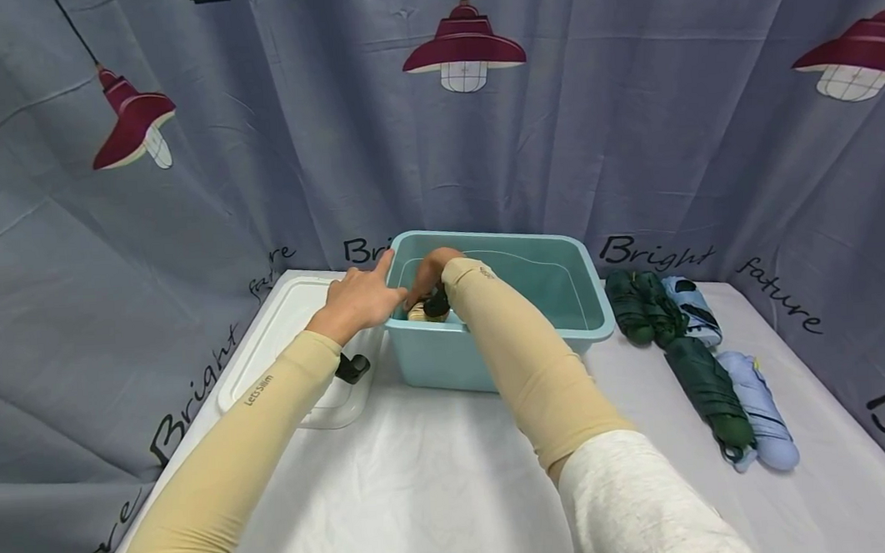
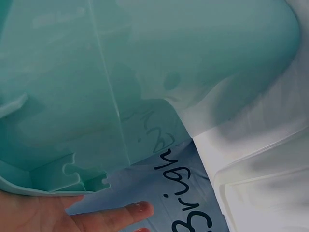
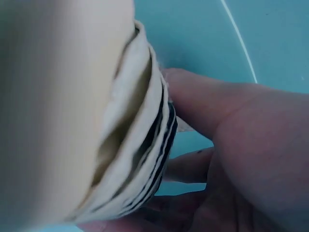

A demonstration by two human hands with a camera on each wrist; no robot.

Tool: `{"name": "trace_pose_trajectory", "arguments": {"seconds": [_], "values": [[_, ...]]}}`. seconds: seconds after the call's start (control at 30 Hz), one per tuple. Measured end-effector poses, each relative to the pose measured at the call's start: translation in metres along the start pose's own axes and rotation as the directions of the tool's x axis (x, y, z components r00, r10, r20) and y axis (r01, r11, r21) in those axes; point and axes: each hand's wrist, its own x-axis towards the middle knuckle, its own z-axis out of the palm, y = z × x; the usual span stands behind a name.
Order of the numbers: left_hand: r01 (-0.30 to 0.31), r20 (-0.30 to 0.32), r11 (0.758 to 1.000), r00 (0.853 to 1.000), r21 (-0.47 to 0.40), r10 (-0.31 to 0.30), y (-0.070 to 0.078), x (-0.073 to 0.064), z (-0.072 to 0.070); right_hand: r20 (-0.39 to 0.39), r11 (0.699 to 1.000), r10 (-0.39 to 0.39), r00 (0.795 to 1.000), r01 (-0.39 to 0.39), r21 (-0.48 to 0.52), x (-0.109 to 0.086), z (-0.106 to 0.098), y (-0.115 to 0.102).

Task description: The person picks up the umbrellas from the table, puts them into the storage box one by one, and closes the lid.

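In the head view, a light-blue plastic bin (image 1: 447, 356) stands at the far middle of the table. My right hand (image 1: 435, 268) reaches down inside its left end. There it grips a rolled cloth bundle (image 3: 140, 130), cream outside with dark edges in its layers; in the head view its cream and black parts show by the near left corner. Thumb and fingers curl about the bundle in the right wrist view. My left hand (image 1: 361, 297) rests at the bin's left rim, fingers extended. The left wrist view shows its fingers against the rim.
A white lid (image 1: 273, 344) with a black latch (image 1: 353, 368) lies left of the bin. Right of the bin lie dark green rolled bundles (image 1: 707, 392) and light blue rolled bundles (image 1: 761, 410). A grey-blue curtain (image 1: 315, 133) hangs behind the table.
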Motion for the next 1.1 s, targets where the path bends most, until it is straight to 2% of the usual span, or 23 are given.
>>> {"name": "trace_pose_trajectory", "arguments": {"seconds": [0.27, 0.37, 0.47, 0.53, 0.67, 0.9, 1.1], "values": [[-0.006, 0.001, 1.0, 1.0, -0.002, 0.006, 0.0, 0.0, 0.0, 0.118, 0.992, -0.003, 0.993, -0.011, 0.122, 0.001, 0.003, 0.0], [-0.005, -0.002, 1.0, 1.0, -0.005, 0.005, -0.001, 0.0, 0.0, 0.117, 0.996, -0.035, 0.993, 0.026, 0.085, 0.0, 0.004, 0.001], [-0.005, -0.003, 1.0, 1.0, -0.006, 0.005, -0.002, 0.0, 0.001, 0.089, 0.998, -0.067, 0.994, 0.068, -0.013, -0.001, 0.003, 0.003], [-0.006, 0.001, 1.0, 1.0, -0.009, 0.006, -0.002, -0.001, 0.001, 0.064, 0.994, -0.07, 0.995, 0.076, -0.08, -0.001, 0.002, 0.004], [-0.012, 0.001, 1.0, 1.0, -0.01, 0.012, -0.001, -0.001, 0.0, 0.042, 0.99, -0.058, 0.997, 0.062, -0.126, -0.003, 0.002, 0.006], [-0.021, -0.021, 1.0, 1.0, -0.011, 0.021, -0.001, -0.001, 0.0, 0.089, 1.0, -0.012, 0.996, 0.01, 0.029, -0.007, 0.004, 0.005], [-0.015, -0.017, 1.0, 1.0, -0.004, 0.015, -0.002, 0.0, 0.001, 0.128, 0.998, -0.011, 0.992, 0.002, 0.07, -0.009, 0.003, 0.005]]}}
